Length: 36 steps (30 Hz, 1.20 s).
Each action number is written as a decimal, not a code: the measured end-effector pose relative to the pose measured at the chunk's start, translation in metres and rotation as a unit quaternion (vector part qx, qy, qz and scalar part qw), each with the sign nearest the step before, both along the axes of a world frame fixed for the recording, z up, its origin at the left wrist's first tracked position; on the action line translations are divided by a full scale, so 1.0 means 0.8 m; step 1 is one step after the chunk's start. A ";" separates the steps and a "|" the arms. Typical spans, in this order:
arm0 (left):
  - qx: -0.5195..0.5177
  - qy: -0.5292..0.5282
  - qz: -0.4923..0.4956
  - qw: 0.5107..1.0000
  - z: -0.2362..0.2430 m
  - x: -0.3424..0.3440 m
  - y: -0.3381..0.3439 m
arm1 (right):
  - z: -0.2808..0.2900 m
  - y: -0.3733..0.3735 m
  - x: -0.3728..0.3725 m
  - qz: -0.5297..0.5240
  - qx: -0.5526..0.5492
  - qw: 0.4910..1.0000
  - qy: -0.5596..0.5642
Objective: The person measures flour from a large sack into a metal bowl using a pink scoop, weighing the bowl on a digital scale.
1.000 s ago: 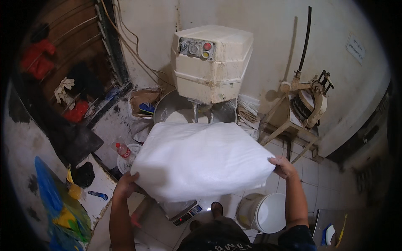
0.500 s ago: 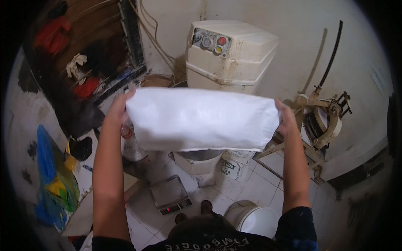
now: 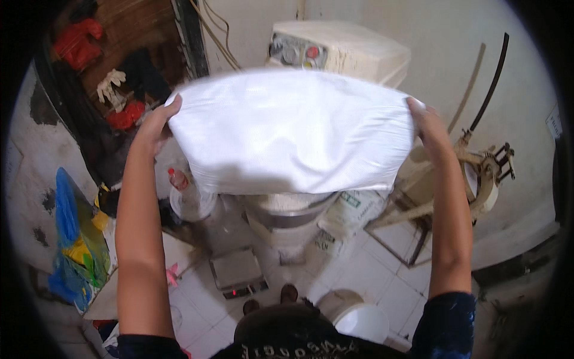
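Observation:
A large white sack (image 3: pixel 293 131) is stretched sideways between my two hands, its surface creased toward both ends. My left hand (image 3: pixel 159 124) grips its left end, with the thumb lying over the top corner. At the opposite end, my right hand (image 3: pixel 426 122) is closed around the right corner. The sack hangs over a round metal bowl (image 3: pixel 287 216) with pale material in it, and hides the bowl's far side. Behind the sack stands a cream-coloured machine (image 3: pixel 365 51) with a red button; its lower part is covered.
Near my feet a flat scale (image 3: pixel 236 269) with a red display lies on the tiles. A white bucket (image 3: pixel 362 323) stands right of it. Printed sacks (image 3: pixel 356 209) lie beside the bowl. A metal frame with a clamp (image 3: pixel 487 173) is at right, a red-capped bottle (image 3: pixel 177 178) at left.
Both hands have risen and moved slightly farther apart, carrying the sack up and away from me. It now bulges upward and covers more of the machine, while more of the bowl shows below.

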<state>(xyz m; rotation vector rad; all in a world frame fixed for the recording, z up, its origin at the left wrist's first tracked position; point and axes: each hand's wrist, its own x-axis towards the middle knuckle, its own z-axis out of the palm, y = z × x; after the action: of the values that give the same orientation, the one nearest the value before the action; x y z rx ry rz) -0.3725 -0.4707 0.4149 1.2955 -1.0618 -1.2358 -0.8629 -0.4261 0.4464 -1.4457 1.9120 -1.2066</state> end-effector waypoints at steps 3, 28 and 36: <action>-0.137 0.151 -0.126 0.971 0.028 0.016 0.009 | 0.045 0.031 0.006 0.134 -0.118 0.955 -0.235; 0.172 0.217 -0.078 0.958 -0.183 0.050 0.220 | -0.172 0.153 -0.025 0.076 0.146 0.904 -0.394; -0.073 0.187 -0.051 0.978 -0.082 0.023 0.139 | -0.040 0.085 0.007 0.181 -0.008 0.938 -0.294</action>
<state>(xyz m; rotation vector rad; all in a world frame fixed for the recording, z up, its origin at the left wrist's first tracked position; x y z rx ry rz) -0.3542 -0.3591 0.3492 0.8629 -0.9336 -1.3860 -0.8571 -0.3578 0.4145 -1.1907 1.1795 -1.2850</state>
